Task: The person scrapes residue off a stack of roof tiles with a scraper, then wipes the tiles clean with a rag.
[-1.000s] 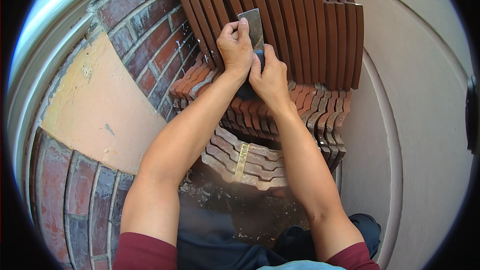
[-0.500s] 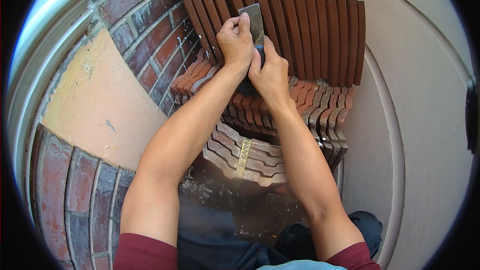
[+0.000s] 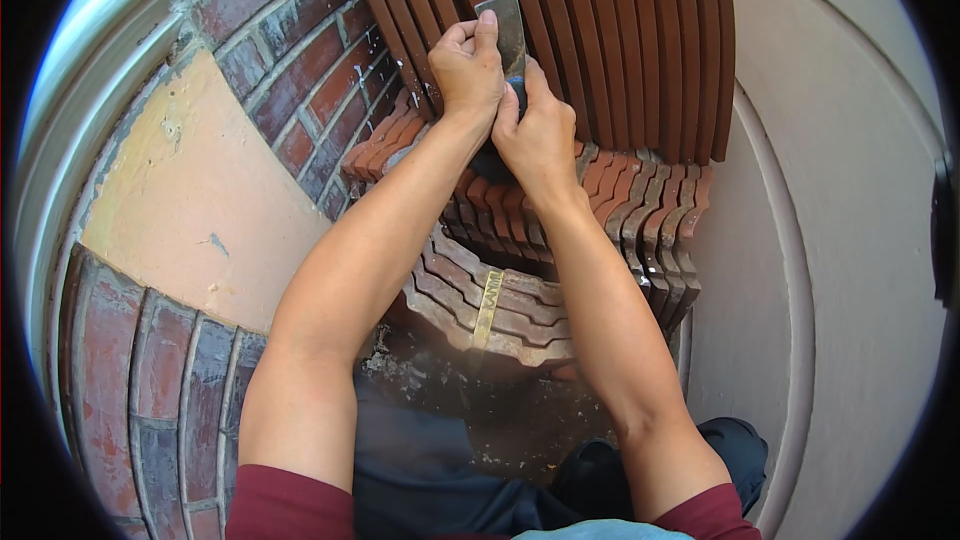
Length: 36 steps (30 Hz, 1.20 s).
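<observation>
A scraper (image 3: pixel 509 32) with a flat metal blade and a dark handle points upward in front of the stacked tiles. My right hand (image 3: pixel 538 135) is wrapped round its handle. Fingers and thumb of my left hand (image 3: pixel 468 70) pinch the blade's left edge near the top. The two hands are close together at the wrists and palms. Behind them stand brown roof tiles (image 3: pixel 640 60) on edge in a tight row, with more reddish tiles (image 3: pixel 610 190) below.
On the left is a brick wall (image 3: pixel 290 50) with a plastered patch (image 3: pixel 200 210). A pale wall (image 3: pixel 850 240) rises on the right. Lower down, several curved tiles (image 3: pixel 440 290) bear a yellow strip (image 3: pixel 487 310). The dirty floor (image 3: pixel 520 420) shows between my arms.
Both hands and the scraper have shifted slightly upward in the view. The grip on the blade and handle looks the same.
</observation>
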Tool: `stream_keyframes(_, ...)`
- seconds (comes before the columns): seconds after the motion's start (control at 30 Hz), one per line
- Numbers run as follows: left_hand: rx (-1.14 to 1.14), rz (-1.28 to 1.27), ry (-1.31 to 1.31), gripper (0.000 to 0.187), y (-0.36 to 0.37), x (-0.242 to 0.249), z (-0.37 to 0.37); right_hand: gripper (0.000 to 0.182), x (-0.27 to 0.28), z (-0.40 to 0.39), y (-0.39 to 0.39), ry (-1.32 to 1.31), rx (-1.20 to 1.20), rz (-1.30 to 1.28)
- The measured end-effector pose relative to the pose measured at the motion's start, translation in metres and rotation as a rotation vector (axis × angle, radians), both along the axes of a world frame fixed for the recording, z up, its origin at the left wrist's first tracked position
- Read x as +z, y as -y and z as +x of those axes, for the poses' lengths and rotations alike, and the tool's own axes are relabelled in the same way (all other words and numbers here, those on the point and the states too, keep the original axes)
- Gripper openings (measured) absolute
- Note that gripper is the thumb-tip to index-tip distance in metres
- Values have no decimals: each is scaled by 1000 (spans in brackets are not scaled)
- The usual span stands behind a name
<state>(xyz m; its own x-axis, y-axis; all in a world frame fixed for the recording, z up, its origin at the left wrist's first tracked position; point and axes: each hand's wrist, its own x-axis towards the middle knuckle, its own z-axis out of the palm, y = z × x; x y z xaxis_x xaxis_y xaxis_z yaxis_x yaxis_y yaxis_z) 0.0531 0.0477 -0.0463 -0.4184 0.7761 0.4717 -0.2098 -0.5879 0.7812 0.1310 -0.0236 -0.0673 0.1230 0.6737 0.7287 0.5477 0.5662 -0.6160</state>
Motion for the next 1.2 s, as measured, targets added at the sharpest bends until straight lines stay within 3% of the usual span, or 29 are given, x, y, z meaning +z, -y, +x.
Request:
stream_keyframes(0.67,0,5,-59,30,1,1,-3,46,4,-5,7,41,-66,-65)
stream_keyframes(1.2,1,37,-84,31,3,5,13,44,-8,8,-2,-44,-63,102)
